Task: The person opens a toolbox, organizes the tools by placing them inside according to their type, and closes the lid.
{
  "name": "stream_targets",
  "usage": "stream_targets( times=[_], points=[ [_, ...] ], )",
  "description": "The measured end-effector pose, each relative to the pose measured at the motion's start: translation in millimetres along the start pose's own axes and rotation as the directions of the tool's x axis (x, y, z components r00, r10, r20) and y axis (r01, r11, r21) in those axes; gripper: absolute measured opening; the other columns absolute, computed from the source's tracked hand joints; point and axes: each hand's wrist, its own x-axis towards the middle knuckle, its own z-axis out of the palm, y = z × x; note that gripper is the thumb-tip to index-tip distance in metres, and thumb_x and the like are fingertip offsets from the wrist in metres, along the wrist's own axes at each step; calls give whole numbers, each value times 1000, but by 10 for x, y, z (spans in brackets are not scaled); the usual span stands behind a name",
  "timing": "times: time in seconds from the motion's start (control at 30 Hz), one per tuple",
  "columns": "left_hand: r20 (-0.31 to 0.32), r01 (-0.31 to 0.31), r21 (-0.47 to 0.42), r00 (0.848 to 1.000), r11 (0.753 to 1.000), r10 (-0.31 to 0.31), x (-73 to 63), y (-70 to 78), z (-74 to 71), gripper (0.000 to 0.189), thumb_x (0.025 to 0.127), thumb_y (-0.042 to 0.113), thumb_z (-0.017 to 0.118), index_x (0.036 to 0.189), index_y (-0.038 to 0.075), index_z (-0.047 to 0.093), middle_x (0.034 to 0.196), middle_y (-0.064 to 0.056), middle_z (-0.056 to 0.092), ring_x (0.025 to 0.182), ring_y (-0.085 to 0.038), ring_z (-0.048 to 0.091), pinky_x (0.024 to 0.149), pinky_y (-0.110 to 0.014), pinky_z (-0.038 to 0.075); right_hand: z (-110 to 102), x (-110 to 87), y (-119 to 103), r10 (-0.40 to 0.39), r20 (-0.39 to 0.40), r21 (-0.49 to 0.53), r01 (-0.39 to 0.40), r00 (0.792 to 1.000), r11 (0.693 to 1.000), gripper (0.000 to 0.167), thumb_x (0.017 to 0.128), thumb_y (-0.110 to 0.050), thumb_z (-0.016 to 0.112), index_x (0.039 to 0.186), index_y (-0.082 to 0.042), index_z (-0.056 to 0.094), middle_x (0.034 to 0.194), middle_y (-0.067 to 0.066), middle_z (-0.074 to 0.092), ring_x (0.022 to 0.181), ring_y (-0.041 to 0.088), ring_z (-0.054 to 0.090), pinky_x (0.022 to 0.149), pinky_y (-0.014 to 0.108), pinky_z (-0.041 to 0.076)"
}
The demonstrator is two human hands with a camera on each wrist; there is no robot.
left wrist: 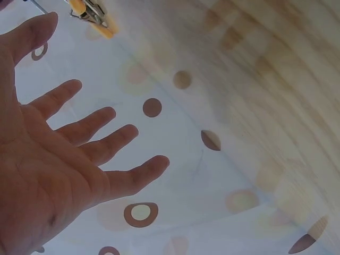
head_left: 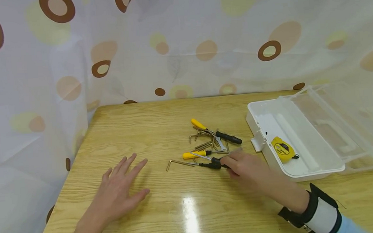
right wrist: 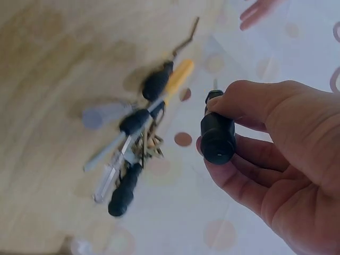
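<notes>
My right hand (head_left: 253, 175) is at the near right side of a tool pile. Its thumb and fingers grip the black handle of a screwdriver (right wrist: 218, 138), plain in the right wrist view; only a bit of the shaft shows beyond the thumb. Around it lie a yellow-handled screwdriver (head_left: 194, 154), another black-handled screwdriver (head_left: 229, 137), a hex key (head_left: 179, 161) and a small wrench (head_left: 221, 144). A clear-handled screwdriver (right wrist: 106, 180) shows in the right wrist view. My left hand (head_left: 118, 193) is over the table's left part, fingers spread, holding nothing.
An open white plastic box (head_left: 307, 173) stands at the right, its clear lid (head_left: 343, 134) folded outward. Inside it lies a yellow tape measure (head_left: 283, 149). A patterned curtain (head_left: 183, 66) hangs behind the wooden table (head_left: 135, 123) and along its left side.
</notes>
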Motion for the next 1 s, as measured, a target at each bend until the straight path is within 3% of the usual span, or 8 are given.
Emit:
stream_targets(
  times=[0.27,0.37,0.6,0.8,0.93,1.0],
  points=[
    [5,-46,-11,999,999,46,105,106,25,77,88,47,76,156,29,44,163,-13,40,146,-44,44,99,-77,41,-285,-98,231,39,-102,-57,-46,994,997,32,73,2,86,100,-7,70,93,7,72,83,24,70,63,34,57],
    [17,-63,-24,998,998,64,153,161,27,77,88,48,75,156,31,43,165,-11,38,148,-42,41,101,-76,40,-392,-152,344,50,-187,-77,-66,981,995,36,67,5,87,97,-6,70,90,9,73,80,26,71,60,38,57],
    [45,-121,-59,991,991,123,247,337,46,77,89,49,73,157,32,42,166,-10,36,150,-40,39,106,-74,38,-752,-357,659,172,-284,-117,-212,943,970,36,66,5,84,99,0,71,87,18,75,73,33,72,57,48,55],
    [58,-180,-79,981,981,185,250,478,56,77,89,50,73,157,31,42,166,-8,37,149,-39,41,106,-73,39,-969,-668,961,295,-307,-168,-357,905,919,36,66,7,81,100,4,70,86,28,73,68,42,70,52,50,49],
    [59,-210,-81,975,974,215,217,558,64,77,89,50,73,157,33,41,166,-7,36,149,-39,41,104,-73,40,-1040,-863,1112,392,-271,-201,-450,879,870,33,70,7,81,101,7,69,82,31,72,60,41,67,45,40,44],
    [53,-228,-81,971,970,232,197,599,73,77,89,50,73,157,33,41,166,-7,36,148,-39,42,104,-73,40,-1050,-952,1180,397,-278,-219,-460,874,860,32,70,7,80,100,8,69,79,31,71,55,40,65,43,33,40]
  ],
)
